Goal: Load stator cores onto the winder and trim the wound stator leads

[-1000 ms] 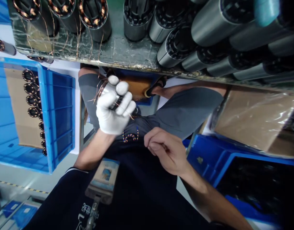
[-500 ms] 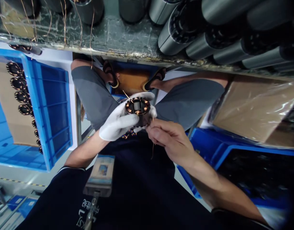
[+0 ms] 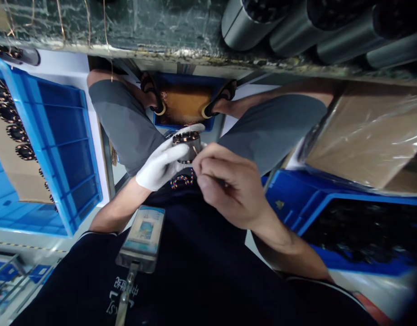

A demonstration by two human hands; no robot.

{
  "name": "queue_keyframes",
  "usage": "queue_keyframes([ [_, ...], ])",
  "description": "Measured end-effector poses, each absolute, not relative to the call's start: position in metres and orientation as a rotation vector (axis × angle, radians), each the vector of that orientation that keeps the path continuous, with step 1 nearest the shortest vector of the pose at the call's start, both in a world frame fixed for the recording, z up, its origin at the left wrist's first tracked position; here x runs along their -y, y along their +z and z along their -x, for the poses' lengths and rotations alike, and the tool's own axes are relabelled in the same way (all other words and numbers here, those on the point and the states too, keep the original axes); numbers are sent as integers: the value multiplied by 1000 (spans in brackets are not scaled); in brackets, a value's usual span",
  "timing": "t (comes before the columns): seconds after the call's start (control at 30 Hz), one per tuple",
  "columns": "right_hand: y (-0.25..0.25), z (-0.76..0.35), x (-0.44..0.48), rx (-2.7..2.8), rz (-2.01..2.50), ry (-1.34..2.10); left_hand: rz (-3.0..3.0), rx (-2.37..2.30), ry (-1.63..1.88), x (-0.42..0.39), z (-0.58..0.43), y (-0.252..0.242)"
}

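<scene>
My left hand (image 3: 157,167), in a white glove, is wrapped round a motor stator (image 3: 194,143), a short metal cylinder with black slot insulation and copper windings at its rim. The stator is tilted, so its metal side shows more than its top. Bare and closed, my right hand (image 3: 230,185) is at the stator's near right side, thumb and forefinger pinched together. A short length of copper wire (image 3: 195,150) sticks up by these fingertips. Below the stator, a multicoloured braided cord (image 3: 181,182) shows against the dark shirt.
Metal cylinders (image 3: 245,27) stand along the worn bench edge (image 3: 143,52), where loose copper wires hang. At left, a blue crate (image 3: 64,131) holds wound cores on cardboard. A blue bin (image 3: 310,213) of dark parts and a plastic-wrapped carton (image 3: 365,140) are at right. Another bin (image 3: 186,102) lies between the feet.
The stator has tipped, showing its side instead of its open top, and shifted slightly up and left. My right hand has risen nearer the camera, fingers still pinched. The whole view has shifted.
</scene>
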State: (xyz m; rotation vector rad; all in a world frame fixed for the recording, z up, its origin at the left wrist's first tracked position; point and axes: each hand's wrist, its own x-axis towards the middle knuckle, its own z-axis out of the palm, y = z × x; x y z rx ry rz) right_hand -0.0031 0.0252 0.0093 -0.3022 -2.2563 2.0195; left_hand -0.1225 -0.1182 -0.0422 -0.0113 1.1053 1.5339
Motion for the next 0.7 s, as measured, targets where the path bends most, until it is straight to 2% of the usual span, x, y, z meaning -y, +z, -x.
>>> queue_keyframes([
  [0.2,4,-26,-14,2651,81,1635,309,-1243,1654,98,114,-43],
  [0.33,20,-52,-49,2491,238,1949,-238,-1688,1720,94,134,-38],
  [0.43,21,-47,-62,2191,620,1971,-692,-1958,1528,103,144,-18],
  [0.53,11,-19,-58,2047,790,2017,-834,-1899,1366,112,140,0],
  [0.7,0,16,-47,2094,657,2004,-732,-1886,1356,117,115,1],
])
